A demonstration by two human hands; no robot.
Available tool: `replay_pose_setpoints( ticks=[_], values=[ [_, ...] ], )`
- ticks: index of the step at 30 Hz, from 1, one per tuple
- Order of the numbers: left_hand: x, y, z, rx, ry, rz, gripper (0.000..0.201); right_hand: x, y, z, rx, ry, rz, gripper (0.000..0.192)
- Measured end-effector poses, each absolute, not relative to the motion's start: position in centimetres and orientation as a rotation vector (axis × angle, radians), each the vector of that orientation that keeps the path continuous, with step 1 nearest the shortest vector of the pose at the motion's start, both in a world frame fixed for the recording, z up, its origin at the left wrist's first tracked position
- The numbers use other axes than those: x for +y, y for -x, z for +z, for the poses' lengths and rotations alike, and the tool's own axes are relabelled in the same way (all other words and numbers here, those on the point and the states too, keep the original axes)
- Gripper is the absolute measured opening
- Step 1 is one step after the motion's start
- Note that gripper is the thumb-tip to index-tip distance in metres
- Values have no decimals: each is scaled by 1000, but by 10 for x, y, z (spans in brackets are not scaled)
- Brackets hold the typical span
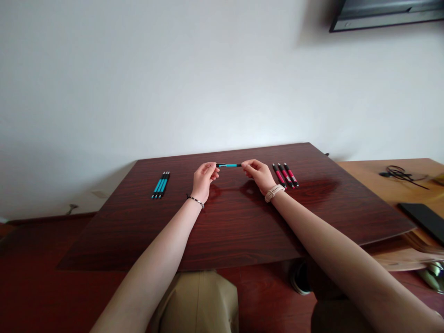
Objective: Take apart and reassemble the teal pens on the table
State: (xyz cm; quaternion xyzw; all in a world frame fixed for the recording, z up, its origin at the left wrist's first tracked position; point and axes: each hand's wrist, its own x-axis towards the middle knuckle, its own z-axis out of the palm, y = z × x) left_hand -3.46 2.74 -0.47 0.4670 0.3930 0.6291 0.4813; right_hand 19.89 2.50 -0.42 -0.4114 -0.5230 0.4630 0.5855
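Observation:
A blue pen (229, 165) with black ends is stretched level between my two hands, above the far half of the dark wooden table (239, 226). My left hand (205, 178) pinches its left end. At the other end, the fingertips of my right hand (258, 175) are closed on it too. Three blue pens (160, 185) lie side by side on the left of the table. Just right of my right wrist lie three pink pens (285, 175), also in a row.
A lighter wooden table (367, 178) adjoins on the right, bearing a coiled black cable (398, 174) and a flat black object (421, 221). The white wall (208, 83) rises behind the dark table. A dark screen (388, 14) hangs at upper right.

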Motion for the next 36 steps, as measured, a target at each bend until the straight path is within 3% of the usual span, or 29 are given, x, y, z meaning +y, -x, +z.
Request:
replay_pose_setpoints(
  ticks=[19,23,28,32,36],
  values=[
    [29,35,-5,926,-1130,1548,30,25,-198,-7,-1263,988,1066,49],
    [28,35,-3,931,-1119,1556,30,22,-199,-1,-1211,983,882,46],
    [29,38,-4,921,-1085,1568,31,1,-197,45,-1138,793,594,36],
    [30,39,-6,928,-1102,1561,30,-53,-182,104,-1326,406,560,49],
    [31,40,-7,924,-1126,1556,26,-130,-166,152,-1631,-3,637,50]
  ],
)
